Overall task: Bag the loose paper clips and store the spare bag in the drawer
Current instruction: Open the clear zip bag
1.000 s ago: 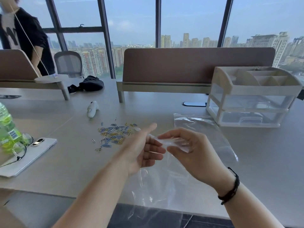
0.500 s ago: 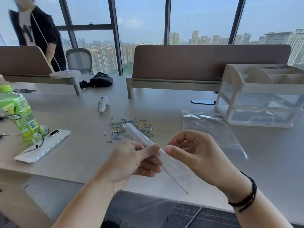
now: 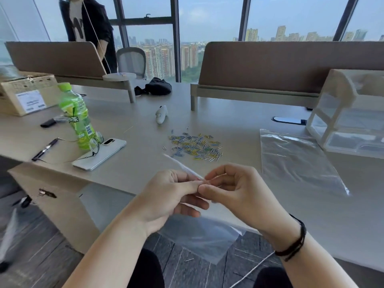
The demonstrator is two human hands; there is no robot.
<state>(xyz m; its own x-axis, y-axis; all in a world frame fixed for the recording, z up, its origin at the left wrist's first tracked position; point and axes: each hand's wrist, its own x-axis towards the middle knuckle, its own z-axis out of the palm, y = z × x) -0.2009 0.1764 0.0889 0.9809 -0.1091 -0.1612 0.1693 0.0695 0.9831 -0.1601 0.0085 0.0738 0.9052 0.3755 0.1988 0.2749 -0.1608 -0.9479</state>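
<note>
Two hands meet over the table's [image 3: 228,125] near edge: the left hand [image 3: 166,196] and right hand [image 3: 234,194] both have a pinching grip on the top edge of a clear bag [image 3: 199,238] hanging below. Beyond lie the loose paper clips [image 3: 195,146]; rightward, the spare bag [image 3: 295,161] lies flat beside the drawer unit [image 3: 349,117].

Glossy clear plastic bag [image 3: 297,161]; matt smooth desk [image 3: 228,121].

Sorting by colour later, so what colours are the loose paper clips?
Mostly blue, yellow and silver paper clips, seen in the head view.
</note>
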